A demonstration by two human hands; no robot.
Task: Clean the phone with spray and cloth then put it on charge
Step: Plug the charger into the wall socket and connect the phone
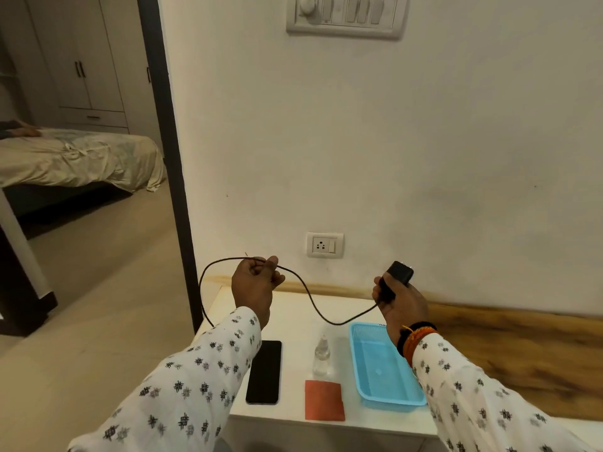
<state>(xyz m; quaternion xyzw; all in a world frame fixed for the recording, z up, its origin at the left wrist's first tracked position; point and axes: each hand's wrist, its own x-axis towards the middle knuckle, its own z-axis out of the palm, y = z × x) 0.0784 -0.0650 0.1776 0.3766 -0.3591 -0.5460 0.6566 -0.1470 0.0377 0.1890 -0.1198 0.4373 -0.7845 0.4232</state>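
A black phone [264,371] lies flat, screen up, on the white table [293,314]. To its right stands a small clear spray bottle [321,355], and a folded orange cloth [324,400] lies in front of the bottle. My right hand [399,305] is raised above the table and grips a black charger plug [396,277], its pins pointing toward the wall. The black cable [313,303] sags from the plug across to my left hand [256,283], which is closed around it. A white wall socket [324,245] sits on the wall between and above both hands.
A light blue plastic basket [385,367] stands on the table's right side under my right wrist. A wooden skirting strip [489,318] runs along the wall. To the left, an open doorway leads to a bed [78,158] and wardrobe. A switch panel [346,14] is high on the wall.
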